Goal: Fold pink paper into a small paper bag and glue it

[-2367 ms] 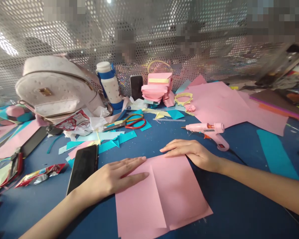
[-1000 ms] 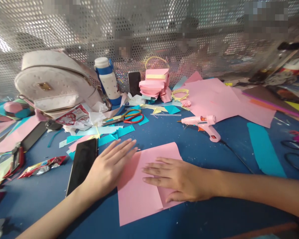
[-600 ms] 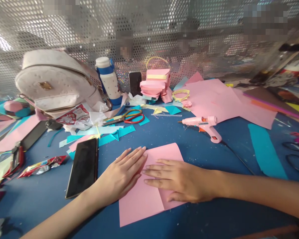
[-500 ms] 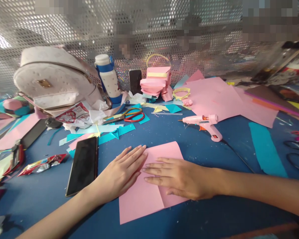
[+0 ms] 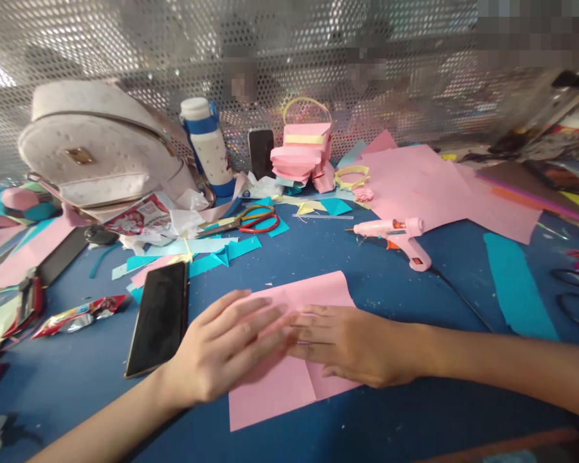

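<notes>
A sheet of pink paper [image 5: 273, 402] with a crease line down it lies on the blue table in front of me. My right hand [image 5: 347, 344] rests flat on its right half, fingers stretched out to the left. Over the left half is my left hand [image 5: 236, 341], fingers extended and slightly blurred; its fingertips reach the right hand's fingertips and overlap them. Whether the left palm touches the paper I cannot tell. Neither hand grips anything. Left of the paper lies a black phone [image 5: 158, 318].
A pink glue gun [image 5: 395, 236] with a black cord lies behind my right hand. Scissors [image 5: 251, 220] and blue paper scraps lie farther back. Along the mesh wall stand a white backpack [image 5: 99, 145], a bottle [image 5: 207, 145] and a pink paper construction [image 5: 303, 151]. Large pink sheets [image 5: 415, 183] lie right.
My left hand has lifted somewhat and shifted, its fingers now pointing right over the right hand's fingertips. The right hand and the paper have hardly moved.
</notes>
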Available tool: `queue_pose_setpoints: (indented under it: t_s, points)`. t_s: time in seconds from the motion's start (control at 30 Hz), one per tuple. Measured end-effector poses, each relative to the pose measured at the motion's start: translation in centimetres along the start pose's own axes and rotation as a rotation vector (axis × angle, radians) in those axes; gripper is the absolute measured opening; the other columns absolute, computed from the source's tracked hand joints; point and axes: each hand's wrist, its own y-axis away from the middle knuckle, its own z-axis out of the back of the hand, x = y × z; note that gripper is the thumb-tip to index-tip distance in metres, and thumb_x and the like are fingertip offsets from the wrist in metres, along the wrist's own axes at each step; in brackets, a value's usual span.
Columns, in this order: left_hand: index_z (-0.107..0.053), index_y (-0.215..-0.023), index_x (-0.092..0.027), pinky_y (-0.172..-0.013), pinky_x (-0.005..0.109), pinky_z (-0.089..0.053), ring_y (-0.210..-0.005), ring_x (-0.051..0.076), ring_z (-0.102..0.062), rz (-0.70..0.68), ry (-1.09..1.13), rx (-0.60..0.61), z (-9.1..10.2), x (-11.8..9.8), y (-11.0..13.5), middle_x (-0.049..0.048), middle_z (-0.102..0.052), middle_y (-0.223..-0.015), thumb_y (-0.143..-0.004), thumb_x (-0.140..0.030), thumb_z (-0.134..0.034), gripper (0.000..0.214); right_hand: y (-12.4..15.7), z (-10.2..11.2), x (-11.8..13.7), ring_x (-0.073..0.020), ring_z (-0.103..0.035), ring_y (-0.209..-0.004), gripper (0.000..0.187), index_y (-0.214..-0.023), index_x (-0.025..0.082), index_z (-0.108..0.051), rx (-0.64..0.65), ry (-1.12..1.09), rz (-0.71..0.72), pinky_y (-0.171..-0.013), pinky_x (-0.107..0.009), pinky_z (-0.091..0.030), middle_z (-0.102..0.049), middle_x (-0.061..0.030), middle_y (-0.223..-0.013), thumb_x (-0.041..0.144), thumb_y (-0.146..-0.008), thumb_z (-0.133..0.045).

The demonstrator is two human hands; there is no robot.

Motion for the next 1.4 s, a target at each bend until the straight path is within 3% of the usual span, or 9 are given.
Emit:
queue_pose_setpoints:
  t_s: [0.13,0.27,0.5,1.0,1.23,1.4]
  points:
    - [-0.059,-0.132,-0.017,-0.123,0.035,-0.023,-0.136,0.017,-0.045,-0.185,-0.018,0.131,0.2,-1.3,-0.4,0.0,-0.058,-0.14,-0.096,-0.018,-0.057,0.036,0.0,-0.1,0.0,-0.0234,-0.027,-0.146,0.041,-0.133,0.005,-0.056,0.02,0.007,-0.008,-0.122,-0.042,-0.021,-0.038,-0.0177,-0.153,0.026,-0.1,-0.044]
    - [-0.056,-0.135,-0.026,-0.124,0.038,-0.018,-0.143,0.017,-0.034,-0.155,0.008,0.222,-0.1,-1.4,-0.7,-0.0038,-0.043,-0.152,-0.098,-0.022,-0.054,0.038,-0.1,-0.2,0.1,-0.0245,-0.034,-0.142,0.038,-0.129,0.007,-0.059,-0.005,0.019,-0.013,-0.121,-0.043,-0.023,-0.045,-0.0172,-0.148,0.027,-0.099,-0.046]
    - [-0.052,-0.139,-0.03,-0.123,0.04,-0.017,-0.145,0.02,-0.031,-0.136,0.03,0.323,0.2,-1.0,-0.9,0.0009,-0.04,-0.154,-0.102,-0.024,-0.044,0.038,-0.2,-0.1,0.1,-0.0249,-0.043,-0.137,0.044,-0.139,0.008,-0.05,-0.051,0.047,0.03,-0.118,-0.043,-0.028,-0.051,-0.0153,-0.144,0.027,-0.101,-0.04]
    - [-0.049,-0.141,-0.032,-0.122,0.04,-0.02,-0.144,0.021,-0.033,-0.137,0.069,0.347,0.1,-1.0,-1.0,0.0028,-0.04,-0.154,-0.102,-0.024,-0.044,0.041,-0.1,0.2,0.1,-0.0235,-0.035,-0.142,0.045,-0.14,0.008,-0.049,-0.014,0.033,0.043,-0.121,-0.042,-0.024,-0.048,-0.0147,-0.147,0.027,-0.1,-0.043]
    - [-0.049,-0.141,-0.033,-0.122,0.04,-0.021,-0.144,0.021,-0.033,-0.141,0.07,0.359,0.2,-1.0,-1.0,0.0021,-0.04,-0.154,-0.102,-0.024,-0.043,0.041,0.1,-0.6,0.0,-0.0244,-0.043,-0.136,0.044,-0.14,0.009,-0.049,-0.081,0.055,0.04,-0.118,-0.044,-0.029,-0.055,-0.015,-0.14,0.027,-0.1,-0.04]
    - [-0.048,-0.142,-0.033,-0.121,0.04,-0.023,-0.145,0.021,-0.033,-0.136,0.086,0.365,0.2,-1.0,-1.0,0.003,-0.039,-0.155,-0.101,-0.023,-0.045,0.042,0.1,-0.4,0.0,-0.0253,-0.04,-0.139,0.046,-0.141,0.009,-0.048,-0.032,0.066,0.036,-0.12,-0.042,-0.024,-0.051,-0.0134,-0.144,0.029,-0.101,-0.04]
